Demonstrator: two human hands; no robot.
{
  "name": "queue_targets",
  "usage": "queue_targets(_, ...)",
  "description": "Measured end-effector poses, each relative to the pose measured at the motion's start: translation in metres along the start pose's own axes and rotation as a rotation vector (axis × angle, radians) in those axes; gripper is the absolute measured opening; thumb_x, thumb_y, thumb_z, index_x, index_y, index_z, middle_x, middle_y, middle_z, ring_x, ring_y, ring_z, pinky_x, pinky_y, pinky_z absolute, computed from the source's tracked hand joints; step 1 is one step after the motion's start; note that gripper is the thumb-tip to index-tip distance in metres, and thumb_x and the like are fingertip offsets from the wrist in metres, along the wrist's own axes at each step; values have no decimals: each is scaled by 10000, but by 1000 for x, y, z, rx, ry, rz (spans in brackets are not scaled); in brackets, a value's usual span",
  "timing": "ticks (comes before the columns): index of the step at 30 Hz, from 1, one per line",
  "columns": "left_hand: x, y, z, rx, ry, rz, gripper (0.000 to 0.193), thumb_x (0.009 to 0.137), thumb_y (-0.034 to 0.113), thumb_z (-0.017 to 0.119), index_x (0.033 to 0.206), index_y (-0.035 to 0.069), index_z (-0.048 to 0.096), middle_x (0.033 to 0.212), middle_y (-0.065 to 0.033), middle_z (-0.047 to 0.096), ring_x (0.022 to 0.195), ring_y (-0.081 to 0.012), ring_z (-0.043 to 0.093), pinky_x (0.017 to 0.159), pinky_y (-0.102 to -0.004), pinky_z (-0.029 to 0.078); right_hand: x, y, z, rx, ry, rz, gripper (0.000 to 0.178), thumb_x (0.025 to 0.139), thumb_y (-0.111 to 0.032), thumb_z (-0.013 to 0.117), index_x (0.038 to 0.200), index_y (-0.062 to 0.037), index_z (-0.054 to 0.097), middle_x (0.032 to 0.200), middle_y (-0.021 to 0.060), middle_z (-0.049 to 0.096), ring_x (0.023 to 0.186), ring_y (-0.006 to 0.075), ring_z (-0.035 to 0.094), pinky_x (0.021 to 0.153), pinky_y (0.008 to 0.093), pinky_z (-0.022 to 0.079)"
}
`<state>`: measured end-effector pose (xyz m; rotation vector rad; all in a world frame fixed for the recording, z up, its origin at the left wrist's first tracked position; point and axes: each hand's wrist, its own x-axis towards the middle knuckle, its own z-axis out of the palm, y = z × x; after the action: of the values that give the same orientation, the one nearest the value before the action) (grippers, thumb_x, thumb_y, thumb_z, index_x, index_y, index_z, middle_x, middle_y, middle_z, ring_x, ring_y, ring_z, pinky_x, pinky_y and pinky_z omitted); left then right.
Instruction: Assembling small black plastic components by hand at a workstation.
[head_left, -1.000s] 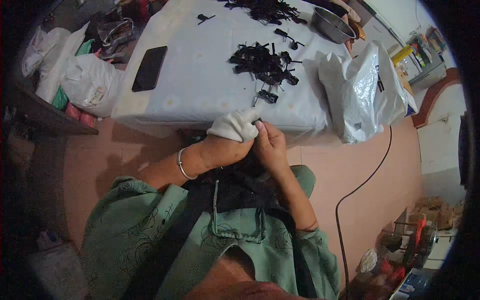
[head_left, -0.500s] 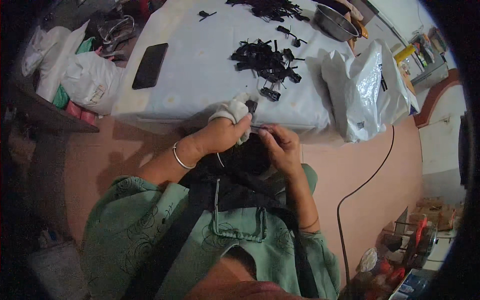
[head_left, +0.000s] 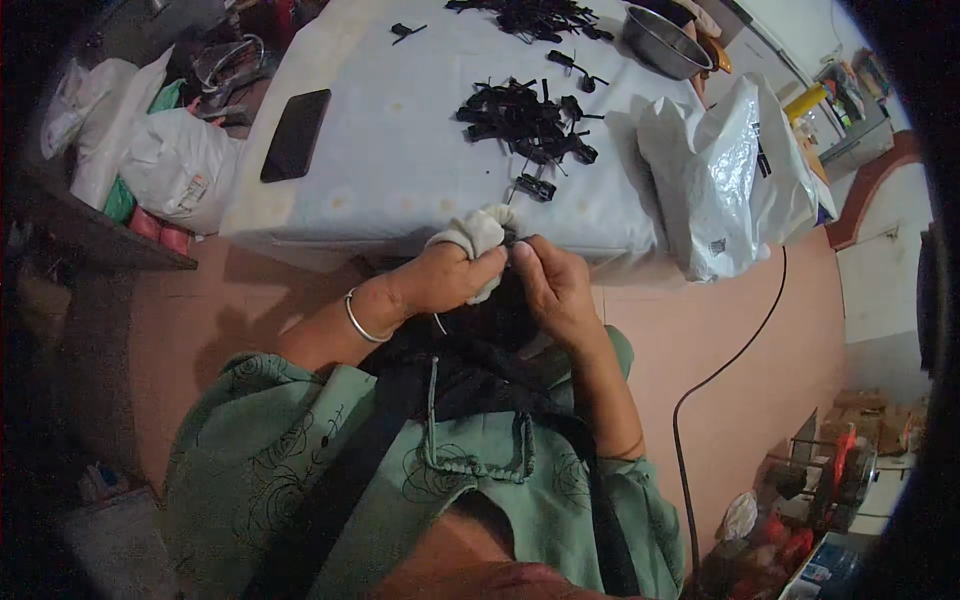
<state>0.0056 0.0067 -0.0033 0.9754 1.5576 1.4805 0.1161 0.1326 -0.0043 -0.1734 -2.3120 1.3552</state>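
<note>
My left hand (head_left: 447,274) is closed around a bunched whitish cloth (head_left: 468,234) at the table's front edge. From the cloth pokes a small black part (head_left: 511,240), mostly hidden by fingers. Thumb and fingertips of my right hand (head_left: 560,288) pinch that same part, close against the left hand. Just beyond lies a single black plastic piece (head_left: 537,188). A heap of similar black pieces with thin stems (head_left: 525,122) spreads behind it on the white-covered table (head_left: 370,140).
Another black heap (head_left: 535,18) lies at the far edge, near a metal bowl (head_left: 664,44). A dark phone (head_left: 296,136) rests at left. On the right stands a white plastic bag (head_left: 705,185). A black cable (head_left: 728,360) runs down the floor; white sacks (head_left: 180,165) sit far left.
My right hand has come up and closer to the left, closing the gap where a thin black strand showed between them. The cloth has shifted slightly over the black part.
</note>
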Motion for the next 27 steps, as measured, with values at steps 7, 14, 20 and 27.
queue_targets(7, 3, -15, 15, 396, 202, 536, 236, 797, 87, 480, 1020, 14, 459, 787, -127, 530, 698, -314, 526, 676, -362, 432, -4, 14, 16, 49, -2, 74, 272, 887, -209, 480, 731, 14, 480, 579, 146, 414, 529, 158, 369, 512, 298, 368)
queue_targets(14, 5, 12, -7, 675, -50, 264, 224, 820, 151, 501, 974, -6, 539, 925, -206, 543, 853, -341, 516, 777, -362, 420, 16, 37, -14, -34, -2, 181, 210, 884, -183, 488, 820, 10, 540, 586, -13, 472, 550, 72, 413, 482, 229, 339)
queue_targets(20, 23, -1, -20, 864, 164, 629, 282, 820, 159, 510, 1074, 38, 508, 945, -177, 551, 891, -324, 519, 797, -366, 413, 54, 42, -23, -701, 157, 49, 254, 778, -182, 593, 951, -15, 515, 627, 159, 561, 584, 309, 554, 526, 392, 416)
queue_targets(27, 29, 21, -23, 716, -90, 346, 235, 784, 134, 515, 1000, 40, 527, 953, -174, 562, 866, -325, 542, 740, -372, 442, 28, 16, -23, -403, -164, -4, 292, 748, -137, 626, 987, -16, 509, 595, 146, 543, 509, 253, 536, 502, 334, 417)
